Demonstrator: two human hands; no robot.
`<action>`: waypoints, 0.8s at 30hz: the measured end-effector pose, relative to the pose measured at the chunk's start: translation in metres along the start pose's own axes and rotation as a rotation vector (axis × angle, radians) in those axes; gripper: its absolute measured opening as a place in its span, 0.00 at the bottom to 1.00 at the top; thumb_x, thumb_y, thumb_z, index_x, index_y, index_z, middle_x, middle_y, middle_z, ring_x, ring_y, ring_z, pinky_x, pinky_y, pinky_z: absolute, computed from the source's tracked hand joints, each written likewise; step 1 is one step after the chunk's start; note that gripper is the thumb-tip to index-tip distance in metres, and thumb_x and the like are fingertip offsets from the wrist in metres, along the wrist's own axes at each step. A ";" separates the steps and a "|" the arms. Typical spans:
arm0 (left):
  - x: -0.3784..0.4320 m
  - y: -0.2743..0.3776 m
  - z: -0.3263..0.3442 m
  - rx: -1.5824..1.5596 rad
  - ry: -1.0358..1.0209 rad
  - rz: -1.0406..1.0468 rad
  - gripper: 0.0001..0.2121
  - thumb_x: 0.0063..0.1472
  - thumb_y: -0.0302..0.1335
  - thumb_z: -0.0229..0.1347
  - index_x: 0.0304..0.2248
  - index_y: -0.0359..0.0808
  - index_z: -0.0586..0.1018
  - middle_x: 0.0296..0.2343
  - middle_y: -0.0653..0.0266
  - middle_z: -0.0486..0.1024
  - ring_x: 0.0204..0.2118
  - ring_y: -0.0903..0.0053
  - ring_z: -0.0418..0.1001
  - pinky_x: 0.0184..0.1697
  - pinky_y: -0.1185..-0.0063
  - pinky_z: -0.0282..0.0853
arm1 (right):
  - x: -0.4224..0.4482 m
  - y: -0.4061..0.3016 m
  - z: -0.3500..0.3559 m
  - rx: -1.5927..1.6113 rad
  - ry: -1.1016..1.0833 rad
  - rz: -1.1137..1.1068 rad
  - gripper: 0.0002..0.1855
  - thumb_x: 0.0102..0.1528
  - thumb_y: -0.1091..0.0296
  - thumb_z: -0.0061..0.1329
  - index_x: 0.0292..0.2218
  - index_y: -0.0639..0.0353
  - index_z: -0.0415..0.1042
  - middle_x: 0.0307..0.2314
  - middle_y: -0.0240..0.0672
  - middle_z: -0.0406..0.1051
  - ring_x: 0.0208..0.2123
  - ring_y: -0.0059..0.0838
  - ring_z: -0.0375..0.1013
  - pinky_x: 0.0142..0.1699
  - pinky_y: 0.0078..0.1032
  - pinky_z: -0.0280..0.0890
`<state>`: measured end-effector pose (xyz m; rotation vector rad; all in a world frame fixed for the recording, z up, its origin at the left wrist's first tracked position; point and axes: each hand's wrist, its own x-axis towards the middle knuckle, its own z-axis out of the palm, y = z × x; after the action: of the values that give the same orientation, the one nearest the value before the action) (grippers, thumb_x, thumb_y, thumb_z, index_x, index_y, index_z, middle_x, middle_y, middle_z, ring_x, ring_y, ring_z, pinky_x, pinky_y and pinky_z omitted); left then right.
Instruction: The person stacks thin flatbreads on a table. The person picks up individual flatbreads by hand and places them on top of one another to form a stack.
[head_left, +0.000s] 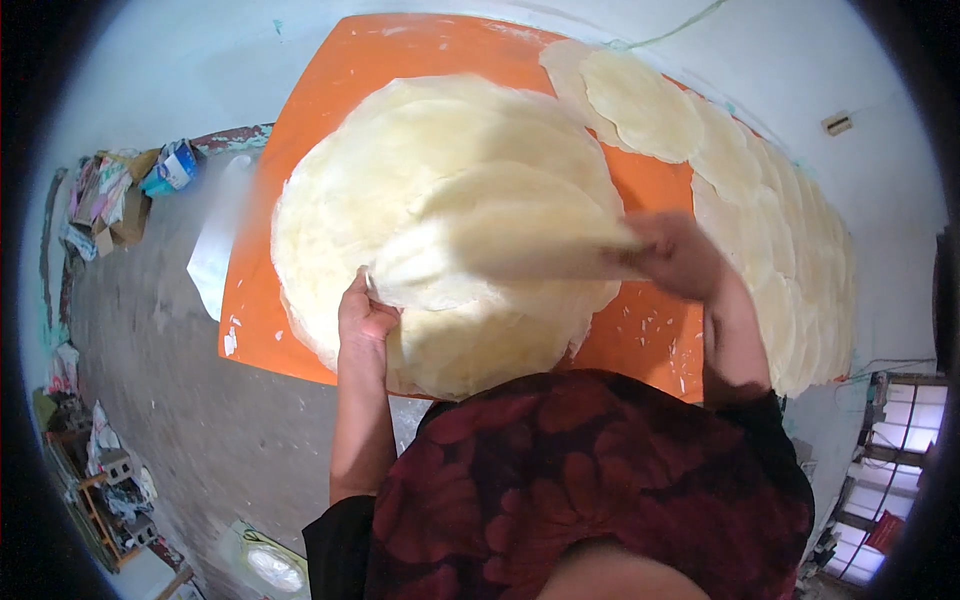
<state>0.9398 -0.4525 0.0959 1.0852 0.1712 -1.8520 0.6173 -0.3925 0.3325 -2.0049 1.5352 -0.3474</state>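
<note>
Between my two hands stretches a thin, pale yellow round sheet (517, 225), apparently flatbread or dough, partly lifted and blurred on its right side. My left hand (365, 307) pinches its near left edge between thumb and fingers. At its right edge, my right hand (671, 251) grips it, blurred by motion. Beneath lies a broad round spread of similar overlapping sheets (360, 180), their rims uneven. They rest on an orange tabletop (300, 112). The held sheet hides part of the spread below.
More overlapping sheets (780, 247) cover the table's right part, reaching the back corner (637, 101). White flakes (645, 326) dot the orange surface. A white wall (847, 75) borders the far side. Cardboard boxes and bags (120, 199) stand on the grey floor (172, 360) at left.
</note>
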 end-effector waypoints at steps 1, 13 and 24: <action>0.002 -0.002 0.003 -0.059 0.069 0.001 0.17 0.62 0.38 0.38 0.44 0.36 0.67 0.42 0.61 0.69 0.45 0.68 0.66 0.49 0.65 0.61 | 0.011 0.006 -0.012 0.037 -0.007 0.131 0.08 0.49 0.64 0.46 0.29 0.59 0.69 0.21 0.39 0.68 0.26 0.28 0.70 0.32 0.28 0.63; -0.007 -0.029 0.004 -0.082 0.027 0.121 0.12 0.62 0.30 0.41 0.42 0.32 0.66 0.38 0.62 0.69 0.40 0.71 0.69 0.43 0.71 0.67 | 0.083 -0.079 -0.111 -0.423 0.684 -0.202 0.06 0.49 0.71 0.47 0.26 0.63 0.73 0.18 0.29 0.69 0.20 0.18 0.66 0.27 0.17 0.63; -0.050 -0.038 0.018 0.058 0.115 0.189 0.04 0.60 0.31 0.45 0.30 0.41 0.66 0.22 0.73 0.67 0.21 0.81 0.68 0.19 0.82 0.61 | 0.075 0.004 0.208 -0.447 0.286 -0.315 0.03 0.40 0.73 0.39 0.23 0.57 0.63 0.20 0.38 0.64 0.23 0.37 0.67 0.26 0.32 0.63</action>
<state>0.9076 -0.4086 0.1314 1.2066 0.0791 -1.6363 0.7481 -0.4037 0.1540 -2.6575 1.5660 -0.4638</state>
